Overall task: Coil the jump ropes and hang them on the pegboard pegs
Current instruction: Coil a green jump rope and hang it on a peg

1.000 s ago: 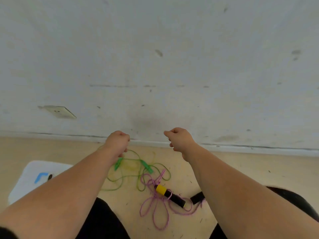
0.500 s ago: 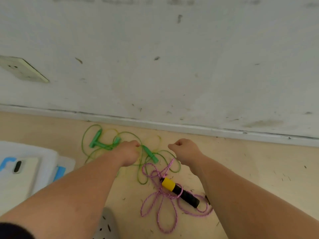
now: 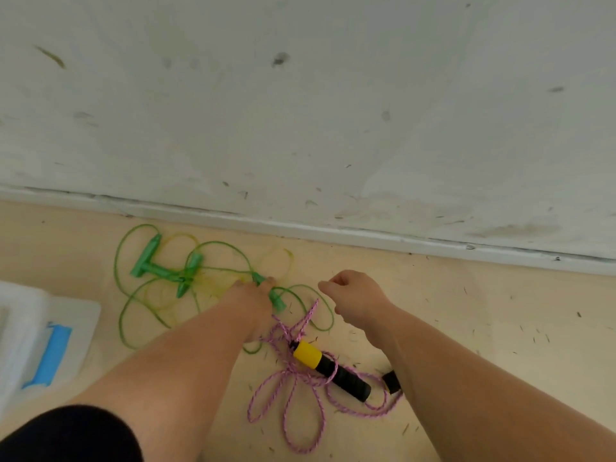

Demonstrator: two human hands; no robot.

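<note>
Now left hand (image 3: pixel 253 303) on green handle (image 3: pixel 275 296)

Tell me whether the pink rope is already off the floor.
No: the pink rope lies in loose loops on the floor beside its yellow-and-black handle, neither hand touching it.

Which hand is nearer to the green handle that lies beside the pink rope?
Left. The left hand touches the green handle; the right hand hangs loosely closed, apart, to its right.

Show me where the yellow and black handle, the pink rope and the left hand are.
yellow and black handle (image 3: pixel 330 370): head view, middle of the handle, where yellow meets black.
pink rope (image 3: pixel 289 400): head view, a loop lying on the floor.
left hand (image 3: pixel 250 300): head view, back of the hand.
</note>
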